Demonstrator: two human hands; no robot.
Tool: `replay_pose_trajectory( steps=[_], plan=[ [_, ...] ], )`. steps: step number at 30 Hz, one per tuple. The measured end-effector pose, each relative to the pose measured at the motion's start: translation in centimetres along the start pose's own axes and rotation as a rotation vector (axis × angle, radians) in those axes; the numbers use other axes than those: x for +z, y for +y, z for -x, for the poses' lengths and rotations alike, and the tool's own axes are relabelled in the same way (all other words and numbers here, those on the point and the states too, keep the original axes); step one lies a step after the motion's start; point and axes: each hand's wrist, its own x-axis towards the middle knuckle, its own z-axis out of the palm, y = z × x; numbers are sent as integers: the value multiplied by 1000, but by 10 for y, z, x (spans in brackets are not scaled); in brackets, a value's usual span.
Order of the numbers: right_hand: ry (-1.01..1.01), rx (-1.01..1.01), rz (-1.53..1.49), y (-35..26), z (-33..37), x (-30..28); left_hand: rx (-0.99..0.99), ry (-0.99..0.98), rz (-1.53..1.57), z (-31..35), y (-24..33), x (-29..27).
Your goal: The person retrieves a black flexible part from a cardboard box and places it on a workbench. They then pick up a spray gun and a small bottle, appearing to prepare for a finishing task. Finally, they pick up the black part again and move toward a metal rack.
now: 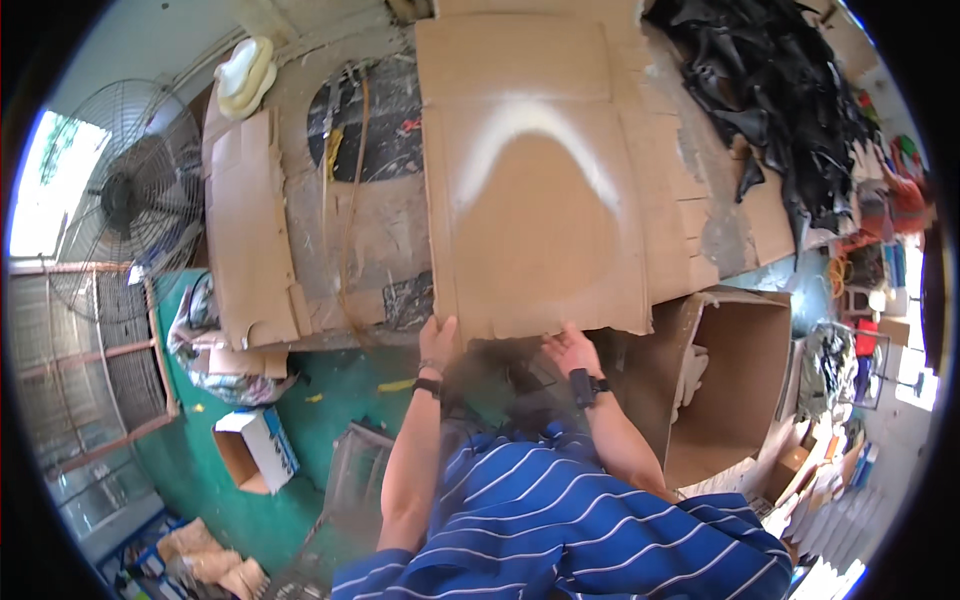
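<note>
The person's left hand (pixel 438 343) grips the near edge of a cardboard sheet (pixel 535 240); the loosely curled right hand (pixel 575 351) is at that edge too. A big fan (pixel 125 195) stands over left.

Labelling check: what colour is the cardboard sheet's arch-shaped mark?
The arch-shaped mark is white; head view.

A fan (pixel 125 198) stands far left, black pieces (pixel 760 95) lie far right, a carton (pixel 745 355) near right, a small box (pixel 265 450) near left.

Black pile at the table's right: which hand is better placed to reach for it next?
Right, probably: the right hand is at the near edge of the cardboard sheet, closer to the black pile; the left hand is at the sheet's near left corner, farther away.
</note>
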Motion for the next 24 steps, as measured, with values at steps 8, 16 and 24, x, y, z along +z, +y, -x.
replay_pose_trajectory(
  steps=[8,16,24],
  plan=[
    [16,-72,98,-39,9,-29,51,137,-22,16,-9,-2],
    [-117,118,285,-22,20,16,37,243,-43,-4,-85,-61],
    [-28,174,376,-15,1,16,27,259,-98,-14,-85,-58]
  ],
)
